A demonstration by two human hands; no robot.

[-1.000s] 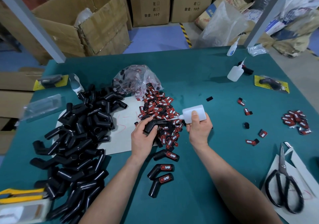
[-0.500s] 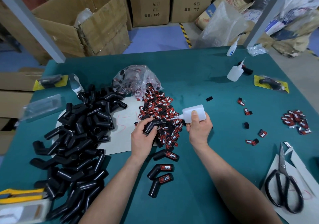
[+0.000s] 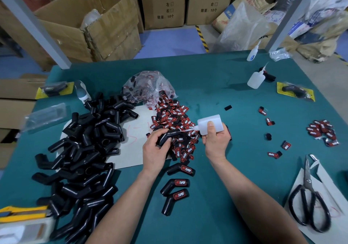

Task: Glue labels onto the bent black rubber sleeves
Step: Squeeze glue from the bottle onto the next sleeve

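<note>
Head view, frame centre: barely any change from a second ago; left hand [image 3: 154,149] gripping bent sleeve [image 3: 167,136] over label pile [image 3: 177,115], right hand [image 3: 216,142] wrapped round glue bottle [image 3: 211,124], nozzle tip at sleeve. Judged: gluing ongoing, label not yet placed. Three labelled sleeves [image 3: 180,169] just below.

L hand [image 3: 153,149], R hand [image 3: 216,142] gripping.

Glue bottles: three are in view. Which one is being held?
The white bottle gripped in the right hand, nozzle pointing at the bent sleeve the left hand holds. The other two bottles sit untouched far across the table.
</note>
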